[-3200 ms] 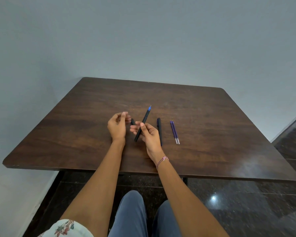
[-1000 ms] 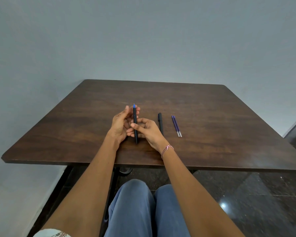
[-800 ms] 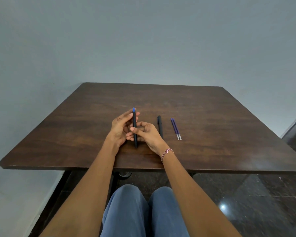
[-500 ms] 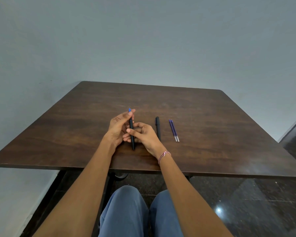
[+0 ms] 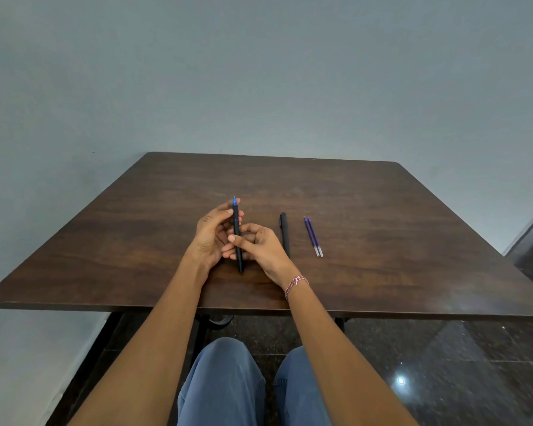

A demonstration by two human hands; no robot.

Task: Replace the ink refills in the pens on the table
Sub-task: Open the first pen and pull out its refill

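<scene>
Spare pen [image 5: 285, 233] lies left of refills [image 5: 313, 236].

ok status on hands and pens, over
Status: left hand and right hand both grip black pen, blue tip showing. Second pen, two refills lie on table, right side. Nothing blocking.

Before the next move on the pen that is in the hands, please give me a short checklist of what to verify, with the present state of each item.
1. Right hand grips the barrel of the held pen: ok.
2. Left hand pinches the pen's upper part, near the blue tip: ok.
3. Second black pen lies free on the table, right of the hands: ok.
4. Two refills lie side by side, right of that pen: ok.
5. Held pen already loosened, and which refill sits inside: cannot tell.
</scene>
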